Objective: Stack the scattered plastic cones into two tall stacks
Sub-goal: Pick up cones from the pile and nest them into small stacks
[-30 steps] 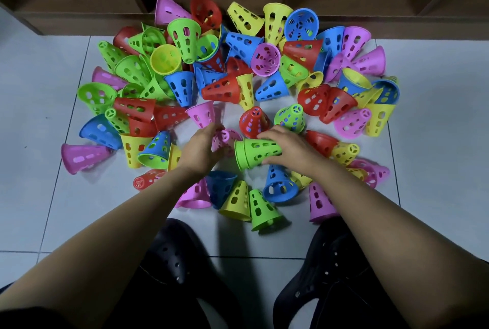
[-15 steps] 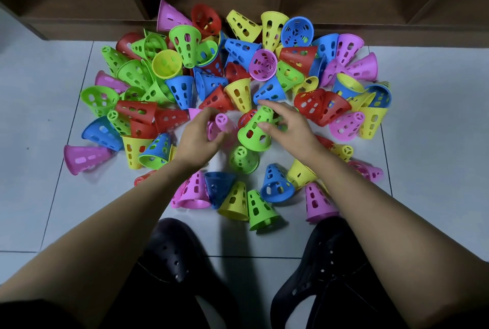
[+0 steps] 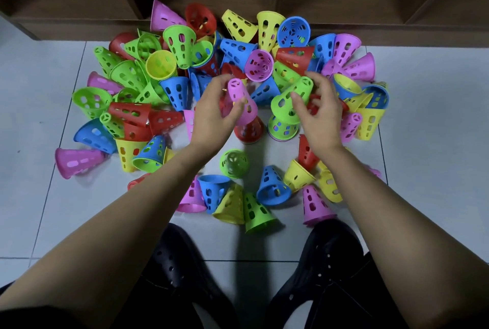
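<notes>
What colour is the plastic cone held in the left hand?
Pink; the perforated pink plastic cone in the left hand shows in the head view.

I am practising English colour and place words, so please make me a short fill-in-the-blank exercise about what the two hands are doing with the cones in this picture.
1. The left hand grips a ____ cone over the red cone.
2. The right hand grips a ____ cone.
3. The cones lie on a tiled ____, not on a table.

Missing words: pink; green; floor
</notes>
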